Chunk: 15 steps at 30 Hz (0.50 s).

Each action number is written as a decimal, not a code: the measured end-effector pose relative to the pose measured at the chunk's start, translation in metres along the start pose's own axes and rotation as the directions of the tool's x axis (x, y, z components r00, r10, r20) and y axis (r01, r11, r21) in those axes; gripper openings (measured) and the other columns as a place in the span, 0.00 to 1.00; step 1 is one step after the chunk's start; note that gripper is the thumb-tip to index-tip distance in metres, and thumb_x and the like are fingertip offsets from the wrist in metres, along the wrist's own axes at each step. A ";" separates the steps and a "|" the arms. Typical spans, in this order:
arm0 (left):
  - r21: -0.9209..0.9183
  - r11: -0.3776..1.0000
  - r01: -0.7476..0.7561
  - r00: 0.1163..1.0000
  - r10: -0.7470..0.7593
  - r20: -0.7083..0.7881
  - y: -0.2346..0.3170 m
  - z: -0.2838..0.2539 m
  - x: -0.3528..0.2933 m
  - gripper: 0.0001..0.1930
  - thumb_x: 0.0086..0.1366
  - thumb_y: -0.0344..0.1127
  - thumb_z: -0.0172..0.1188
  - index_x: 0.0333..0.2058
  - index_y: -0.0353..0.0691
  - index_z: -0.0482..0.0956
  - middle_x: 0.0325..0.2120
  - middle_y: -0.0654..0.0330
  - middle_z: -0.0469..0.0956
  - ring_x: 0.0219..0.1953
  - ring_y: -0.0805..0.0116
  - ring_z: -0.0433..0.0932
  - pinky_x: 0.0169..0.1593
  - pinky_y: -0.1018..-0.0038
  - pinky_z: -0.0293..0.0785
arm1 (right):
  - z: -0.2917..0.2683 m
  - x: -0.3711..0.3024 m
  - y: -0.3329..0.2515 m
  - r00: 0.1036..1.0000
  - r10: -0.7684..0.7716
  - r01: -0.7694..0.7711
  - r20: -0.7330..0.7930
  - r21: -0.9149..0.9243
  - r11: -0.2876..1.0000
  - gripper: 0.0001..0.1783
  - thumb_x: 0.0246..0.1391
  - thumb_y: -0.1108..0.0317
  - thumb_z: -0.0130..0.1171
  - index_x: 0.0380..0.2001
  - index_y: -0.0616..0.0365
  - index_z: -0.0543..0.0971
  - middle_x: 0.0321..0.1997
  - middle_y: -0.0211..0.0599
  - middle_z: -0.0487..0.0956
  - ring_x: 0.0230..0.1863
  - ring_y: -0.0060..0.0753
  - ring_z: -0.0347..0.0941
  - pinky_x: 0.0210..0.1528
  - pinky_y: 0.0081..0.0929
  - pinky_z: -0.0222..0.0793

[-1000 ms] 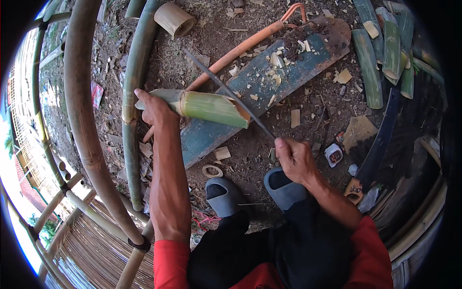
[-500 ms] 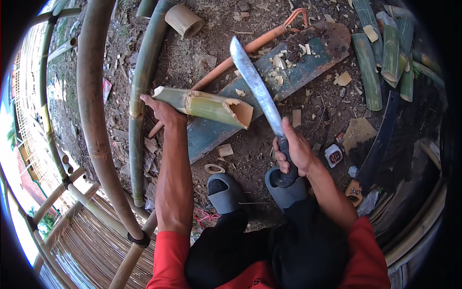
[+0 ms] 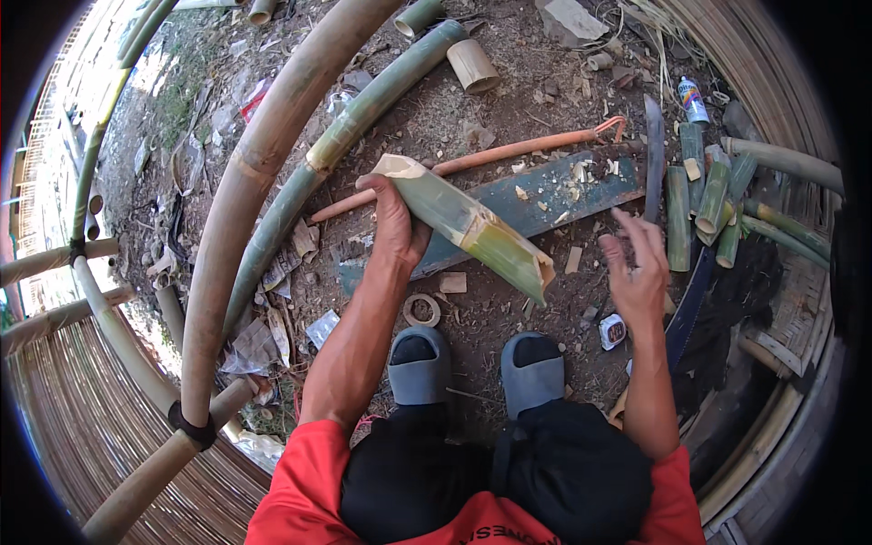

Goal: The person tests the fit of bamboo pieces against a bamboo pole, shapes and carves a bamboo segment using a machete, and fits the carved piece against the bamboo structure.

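Note:
My left hand (image 3: pixel 395 227) grips a short split length of green bamboo (image 3: pixel 472 227) by its upper end and holds it slanting down to the right, above a blue-green plank (image 3: pixel 554 195) strewn with chips. My right hand (image 3: pixel 636 268) hovers to the right of the bamboo's cut end, fingers apart and holding nothing. A long-bladed knife (image 3: pixel 653 159) lies just beyond its fingertips, pointing away from me, beside a bundle of green bamboo slats (image 3: pixel 713 200).
An orange pipe (image 3: pixel 509 154) lies behind the plank. Long bamboo poles (image 3: pixel 263 182) curve across the left. A short bamboo cylinder (image 3: pixel 475 65), a bamboo ring (image 3: pixel 421 311), a small tape measure (image 3: pixel 612 331) and a spray can (image 3: pixel 692 98) lie on the dirt. My feet wear grey slippers (image 3: pixel 420 368).
My right hand held the knife raised over the bamboo; the knife now lies on the ground to the right and the hand is empty. The left hand has tilted the bamboo piece.

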<state>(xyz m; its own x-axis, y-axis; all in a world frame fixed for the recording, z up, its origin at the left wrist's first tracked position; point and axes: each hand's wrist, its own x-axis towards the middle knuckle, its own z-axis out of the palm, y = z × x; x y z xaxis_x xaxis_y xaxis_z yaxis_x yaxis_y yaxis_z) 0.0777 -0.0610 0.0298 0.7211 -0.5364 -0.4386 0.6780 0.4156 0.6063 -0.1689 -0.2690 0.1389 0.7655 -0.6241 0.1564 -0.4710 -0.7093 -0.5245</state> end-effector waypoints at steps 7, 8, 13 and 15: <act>-0.201 0.980 0.015 0.990 0.014 0.139 0.022 -0.002 -0.038 0.55 0.44 0.87 0.53 0.50 0.37 0.77 0.42 0.55 0.82 0.46 0.62 0.81 0.55 0.61 0.79 | -0.004 0.003 -0.084 0.797 0.152 -0.314 0.584 0.186 0.931 0.11 0.55 0.68 0.73 0.39 0.63 0.87 0.34 0.38 0.84 0.34 0.32 0.83 0.38 0.30 0.77; -0.215 0.976 0.043 0.981 0.000 0.193 0.027 -0.007 -0.041 0.56 0.43 0.86 0.56 0.53 0.37 0.73 0.47 0.54 0.79 0.50 0.62 0.79 0.60 0.61 0.77 | -0.006 0.001 -0.094 0.734 0.242 -0.457 0.635 0.197 0.868 0.08 0.56 0.72 0.70 0.36 0.64 0.84 0.35 0.43 0.83 0.36 0.40 0.82 0.39 0.33 0.76; -0.366 0.930 0.021 0.994 0.019 0.107 0.029 -0.020 -0.038 0.53 0.45 0.85 0.57 0.52 0.38 0.72 0.47 0.56 0.77 0.51 0.62 0.78 0.62 0.59 0.76 | -0.010 0.002 -0.103 0.867 -0.076 0.143 0.493 -0.100 0.985 0.04 0.60 0.77 0.61 0.33 0.66 0.77 0.33 0.49 0.78 0.36 0.52 0.77 0.42 0.40 0.73; -0.387 0.922 -0.017 0.998 -0.005 -0.057 0.030 -0.019 -0.034 0.51 0.47 0.84 0.57 0.51 0.39 0.72 0.48 0.56 0.77 0.53 0.62 0.77 0.65 0.57 0.72 | -0.014 0.020 -0.084 0.968 -0.071 0.147 0.242 -0.310 0.939 0.08 0.63 0.73 0.60 0.33 0.68 0.76 0.32 0.50 0.80 0.37 0.50 0.79 0.42 0.43 0.73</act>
<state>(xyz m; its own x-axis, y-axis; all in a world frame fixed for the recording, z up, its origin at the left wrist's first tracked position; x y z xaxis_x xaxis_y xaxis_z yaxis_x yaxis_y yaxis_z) 0.0766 -0.0165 0.0499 0.7246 -0.4959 -0.4786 0.6678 0.6768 0.3099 -0.1204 -0.2262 0.1974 0.8803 -0.4742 -0.0139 -0.4663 -0.8594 -0.2099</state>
